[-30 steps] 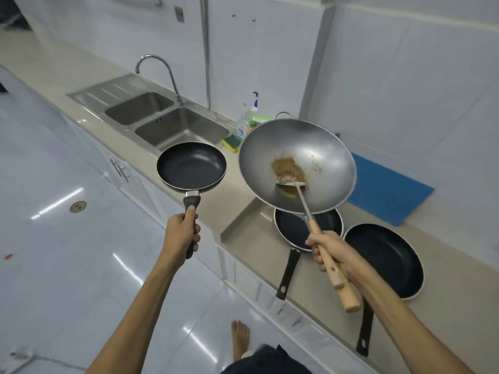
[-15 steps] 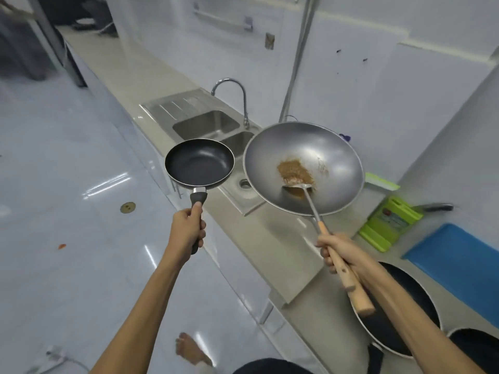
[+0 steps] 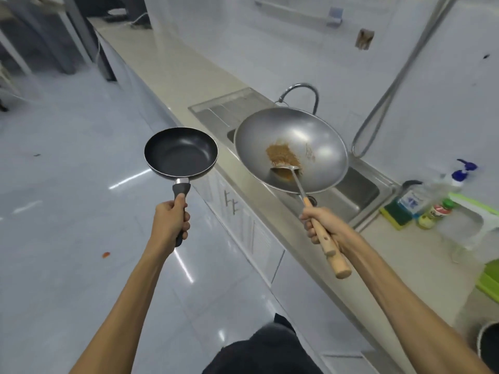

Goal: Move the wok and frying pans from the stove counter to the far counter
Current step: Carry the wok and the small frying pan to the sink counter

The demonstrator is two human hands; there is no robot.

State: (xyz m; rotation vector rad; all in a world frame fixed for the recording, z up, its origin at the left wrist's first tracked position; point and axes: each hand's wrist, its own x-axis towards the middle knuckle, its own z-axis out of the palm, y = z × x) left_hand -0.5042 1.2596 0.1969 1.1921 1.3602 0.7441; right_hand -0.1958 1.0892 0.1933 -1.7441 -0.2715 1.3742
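Note:
My left hand (image 3: 169, 222) grips the black handle of a small black frying pan (image 3: 180, 153), held level over the floor beside the counter. My right hand (image 3: 321, 228) grips the wooden handle of a steel wok (image 3: 318, 141) together with a metal spatula (image 3: 286, 171) whose blade rests inside the wok near a patch of brown residue. The wok hangs above the sink. At the bottom right corner the edge of another black frying pan (image 3: 488, 344) shows on the counter.
A steel double sink (image 3: 356, 195) with a curved tap (image 3: 299, 93) is set in the long beige counter (image 3: 172, 68) that runs away to the far left. Soap bottles (image 3: 421, 195), a sponge (image 3: 397, 214) and a green rack (image 3: 488, 279) stand at the right. Glossy floor lies to the left.
The view has swung left along the counter. The sink now lies under the wok, and the pans on the stove counter have slid out of view at the right. Both hands keep their grips.

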